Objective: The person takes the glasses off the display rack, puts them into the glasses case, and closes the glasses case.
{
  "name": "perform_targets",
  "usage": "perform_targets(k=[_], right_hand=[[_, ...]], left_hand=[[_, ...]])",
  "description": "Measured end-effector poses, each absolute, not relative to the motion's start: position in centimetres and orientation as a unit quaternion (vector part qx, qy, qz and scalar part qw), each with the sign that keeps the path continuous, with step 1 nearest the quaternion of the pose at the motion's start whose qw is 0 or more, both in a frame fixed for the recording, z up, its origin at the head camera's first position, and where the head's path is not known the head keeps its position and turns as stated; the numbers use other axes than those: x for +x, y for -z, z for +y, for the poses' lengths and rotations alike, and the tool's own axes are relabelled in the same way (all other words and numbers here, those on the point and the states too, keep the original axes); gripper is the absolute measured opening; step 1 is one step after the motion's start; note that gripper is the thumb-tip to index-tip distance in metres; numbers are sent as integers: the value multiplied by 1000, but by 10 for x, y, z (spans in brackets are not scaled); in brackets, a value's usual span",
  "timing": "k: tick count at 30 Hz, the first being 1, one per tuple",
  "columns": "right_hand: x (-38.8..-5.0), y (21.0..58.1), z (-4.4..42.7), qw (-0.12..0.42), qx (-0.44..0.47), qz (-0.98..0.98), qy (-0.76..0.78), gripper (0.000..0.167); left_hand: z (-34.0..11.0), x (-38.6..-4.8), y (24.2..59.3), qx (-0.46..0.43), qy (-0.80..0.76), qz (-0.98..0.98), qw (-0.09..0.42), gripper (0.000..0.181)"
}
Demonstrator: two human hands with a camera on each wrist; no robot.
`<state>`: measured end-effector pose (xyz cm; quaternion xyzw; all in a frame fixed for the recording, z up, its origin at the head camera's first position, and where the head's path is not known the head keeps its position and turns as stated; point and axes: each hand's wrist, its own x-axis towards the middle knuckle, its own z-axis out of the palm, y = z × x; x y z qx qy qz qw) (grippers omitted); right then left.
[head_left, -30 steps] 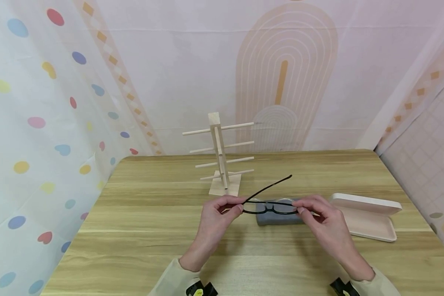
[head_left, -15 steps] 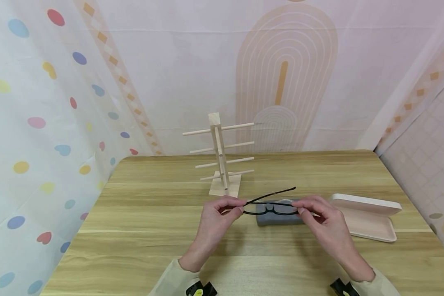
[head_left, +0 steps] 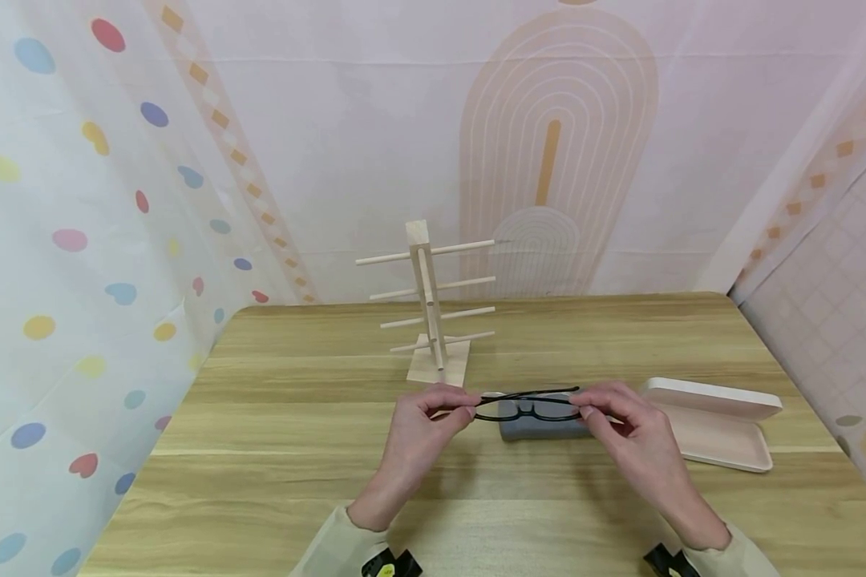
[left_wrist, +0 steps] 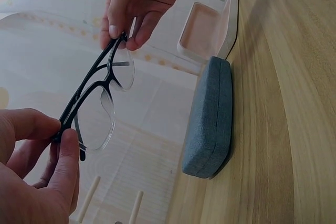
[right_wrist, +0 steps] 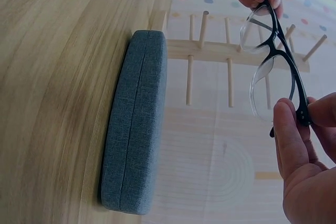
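Black-framed eyeglasses (head_left: 525, 410) with clear lower rims are held level above the table, temples folded in behind the lenses. My left hand (head_left: 433, 417) pinches the frame's left corner between thumb and fingers. At the right corner, the thumb and fingers of my right hand (head_left: 631, 425) pinch the frame too. Beneath and behind the glasses lies a closed grey-blue glasses case (right_wrist: 134, 124), partly hidden in the head view. In the left wrist view both lenses (left_wrist: 97, 119) show clearly.
A wooden rack (head_left: 427, 296) with several pegs stands upright behind the hands. To the right of the grey-blue case, an open white case (head_left: 722, 429) with a pale pink lining rests on the wooden table (head_left: 260, 449). A patterned curtain (head_left: 332, 144) hangs behind.
The raised left temple has swung down and inward, so it now lies nearly along the frame. Both hands have kept their places on the eyeglasses.
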<state>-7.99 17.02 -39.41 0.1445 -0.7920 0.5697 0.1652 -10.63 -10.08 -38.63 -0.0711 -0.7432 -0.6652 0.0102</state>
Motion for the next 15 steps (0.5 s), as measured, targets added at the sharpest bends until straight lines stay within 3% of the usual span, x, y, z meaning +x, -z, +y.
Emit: perform_targets(k=[15], right_hand=[[-77,396,178,148,119,-781,-595,16]], left_hand=[[-96,-108,389,-84,668,-740,-5,15]])
